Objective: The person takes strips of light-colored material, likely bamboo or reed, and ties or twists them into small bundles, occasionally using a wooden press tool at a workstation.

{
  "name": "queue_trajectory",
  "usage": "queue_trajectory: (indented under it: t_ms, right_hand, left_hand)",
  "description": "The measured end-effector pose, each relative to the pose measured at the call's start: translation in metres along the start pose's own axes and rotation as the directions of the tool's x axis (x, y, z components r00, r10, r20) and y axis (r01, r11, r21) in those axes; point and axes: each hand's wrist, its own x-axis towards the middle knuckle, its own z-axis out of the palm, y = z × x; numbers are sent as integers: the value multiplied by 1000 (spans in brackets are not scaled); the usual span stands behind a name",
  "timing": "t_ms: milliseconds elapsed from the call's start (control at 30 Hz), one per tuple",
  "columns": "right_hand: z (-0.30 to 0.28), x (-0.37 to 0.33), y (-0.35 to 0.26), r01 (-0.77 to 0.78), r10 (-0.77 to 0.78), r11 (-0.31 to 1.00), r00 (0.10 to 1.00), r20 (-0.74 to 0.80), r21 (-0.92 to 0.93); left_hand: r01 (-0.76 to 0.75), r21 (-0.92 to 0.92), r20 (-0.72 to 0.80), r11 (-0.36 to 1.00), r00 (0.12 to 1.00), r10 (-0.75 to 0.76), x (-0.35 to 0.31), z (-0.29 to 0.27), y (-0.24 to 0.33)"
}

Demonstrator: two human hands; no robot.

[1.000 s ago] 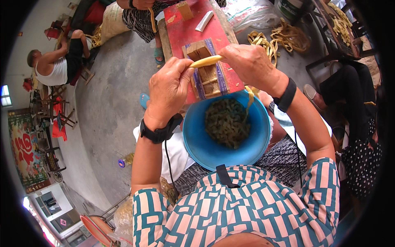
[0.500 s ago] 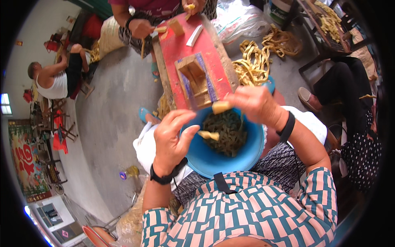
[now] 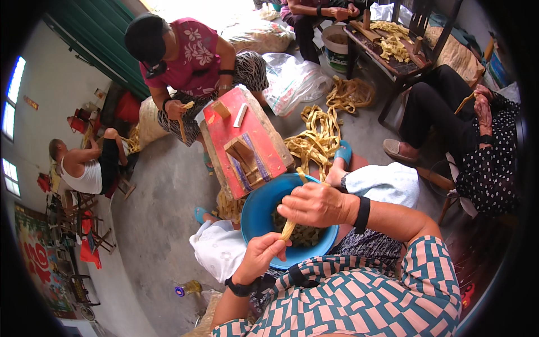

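Between my hands runs a yellow, flat, ribbon-like strip (image 3: 288, 230), stretched over a blue basin (image 3: 252, 210). My left hand (image 3: 259, 255) pinches its lower end. My right hand (image 3: 314, 205) closes around it higher up, and the strip comes out above that hand toward a loose yellow heap (image 3: 314, 137). Dull greenish-brown pieces (image 3: 307, 236) lie inside the basin, partly hidden by my hands. Just beyond the basin is a red-topped board (image 3: 216, 132) carrying a wooden box-like fixture (image 3: 241, 151), a small wooden block (image 3: 220, 109) and a white bar (image 3: 240, 115).
Across the board, a co-worker in a pink top (image 3: 193, 53) holds a yellow piece. Another person in dotted clothing (image 3: 485, 174) sits at the right, near a chair (image 3: 404, 70) bearing yellow strips. A bottle (image 3: 190, 288) lies on the floor at the lower left.
My hands have come together from apart above the basin and now grip one long strip. The view has tilted upward, bringing in more of the people and the chair.
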Motion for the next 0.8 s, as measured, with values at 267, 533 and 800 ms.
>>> queue_trajectory:
  t_ms: [267,533,800]
  right_hand:
    - [13,-20,-13,-315,293,903,949,120,291]
    - [5,-11,-74,-536,240,313,843,481,784]
    - [3,-3,-55,-660,287,-165,679,676,733]
  left_hand:
    - [-337,-276,-61,900,941,333,-47,-2,5]
    - [-463,439,-49,770,844,535,-34,6,17]
    - [-296,955,175,30,641,747,-10,25,8]
